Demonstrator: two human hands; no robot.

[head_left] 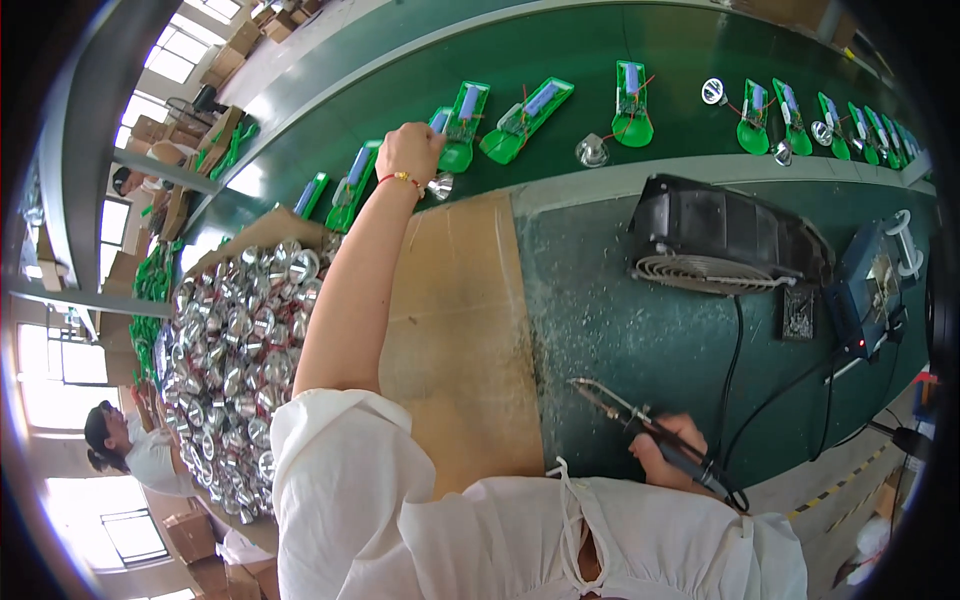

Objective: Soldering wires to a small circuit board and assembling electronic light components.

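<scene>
My left hand [408, 156] is stretched out over the far green belt, its fingers curled closed. What they hold, if anything, is hidden behind the knuckles. Just past the fingers shows part of a green plastic housing with a blue cell, and a silver reflector cup [440, 186] lies beside the wrist. Next to it on the belt is another green housing [457, 155] with a blue cell and red wires. My right hand [668, 452], close to my body, is wrapped round the black handle of a soldering iron [645, 424], whose metal tip points up and left over the bench.
Silver reflector cups [235, 350] are heaped at the left. Brown board [450, 340] covers part of the bench. A black fan [725, 235], a small dark tray [797, 315] and a blue soldering station [868, 290] with cables stand right. Several housings line the belt; a person [150, 455] sits left.
</scene>
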